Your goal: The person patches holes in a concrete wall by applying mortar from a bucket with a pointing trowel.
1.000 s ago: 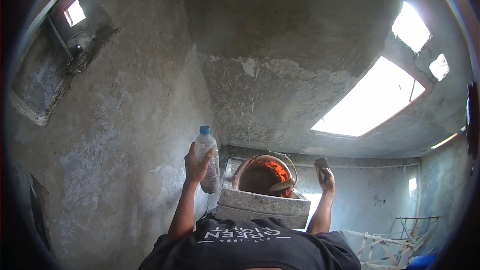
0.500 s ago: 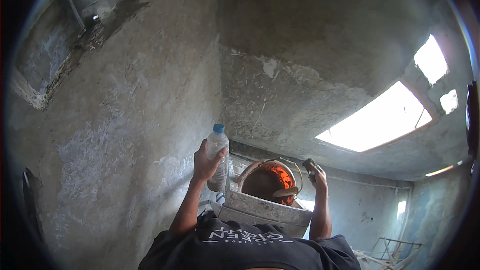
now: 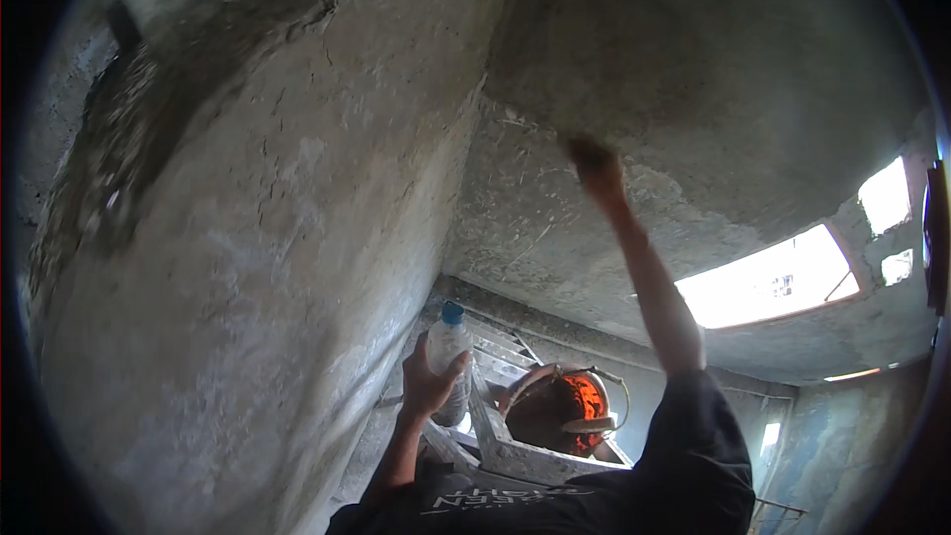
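Observation:
My left hand (image 3: pixel 428 381) is wrapped round a clear plastic bottle (image 3: pixel 452 362) with a blue cap, held upright. Its lower part looks cloudy. My right arm stretches up toward the grey plastered wall (image 3: pixel 614 208), with my right hand (image 3: pixel 598 174) raised high in front of it. That hand is smeared by motion and closed on a small dark thing, whose kind I cannot make out. Below and between my arms, a bucket (image 3: pixel 535 376) with an orange inside and a wire handle leans tilted, its dark contents showing.
The bucket rests in a whitish wooden frame (image 3: pixel 555 461) close before my body. On the left a rough plaster wall (image 3: pixel 297 188) rises, with a broken, darker patch (image 3: pixel 178 89) higher up. Bright openings (image 3: pixel 783 277) pierce the wall at the right.
My right hand has swung from beside the bucket up and left to the wall. My left hand, still round the bottle, sits slightly lower in view. The whole view has tilted.

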`<state>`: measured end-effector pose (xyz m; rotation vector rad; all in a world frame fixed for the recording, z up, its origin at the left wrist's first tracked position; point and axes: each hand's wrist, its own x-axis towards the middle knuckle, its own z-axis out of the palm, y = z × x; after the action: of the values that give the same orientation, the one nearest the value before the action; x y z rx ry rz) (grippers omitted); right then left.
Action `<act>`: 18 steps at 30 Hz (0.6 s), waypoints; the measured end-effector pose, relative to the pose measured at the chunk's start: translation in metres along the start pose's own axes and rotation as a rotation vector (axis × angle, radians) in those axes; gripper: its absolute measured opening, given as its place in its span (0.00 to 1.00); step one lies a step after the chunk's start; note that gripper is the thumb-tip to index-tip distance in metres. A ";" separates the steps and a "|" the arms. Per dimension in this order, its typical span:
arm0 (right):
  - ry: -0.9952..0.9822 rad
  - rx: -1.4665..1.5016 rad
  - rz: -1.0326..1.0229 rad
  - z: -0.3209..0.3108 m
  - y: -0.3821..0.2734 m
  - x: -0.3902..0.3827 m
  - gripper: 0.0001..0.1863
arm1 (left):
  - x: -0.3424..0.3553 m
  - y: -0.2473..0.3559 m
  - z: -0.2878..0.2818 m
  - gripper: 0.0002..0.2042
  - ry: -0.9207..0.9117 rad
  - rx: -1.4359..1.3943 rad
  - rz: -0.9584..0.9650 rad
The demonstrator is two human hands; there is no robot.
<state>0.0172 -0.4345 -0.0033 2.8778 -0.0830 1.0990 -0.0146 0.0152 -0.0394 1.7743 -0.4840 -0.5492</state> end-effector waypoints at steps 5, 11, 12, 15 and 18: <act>0.389 -0.134 -0.026 -0.036 -0.027 0.220 0.23 | 0.007 -0.022 -0.010 0.25 0.037 -0.009 -0.025; 0.289 -0.462 -0.248 0.031 0.036 0.243 0.34 | 0.019 -0.019 -0.009 0.25 0.023 -0.028 -0.029; 0.222 -0.486 -0.277 0.051 0.043 0.226 0.34 | 0.021 -0.017 -0.009 0.25 0.003 -0.032 -0.043; 0.104 -0.343 -0.287 0.088 0.029 0.172 0.34 | 0.023 -0.017 -0.011 0.25 0.016 0.003 -0.023; -0.181 -0.310 -0.324 0.083 0.022 0.167 0.34 | 0.021 -0.015 -0.013 0.25 0.022 0.006 -0.045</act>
<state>0.1956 -0.4672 0.0472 2.5841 0.1829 0.6988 0.0106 0.0169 -0.0535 1.7986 -0.4318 -0.5596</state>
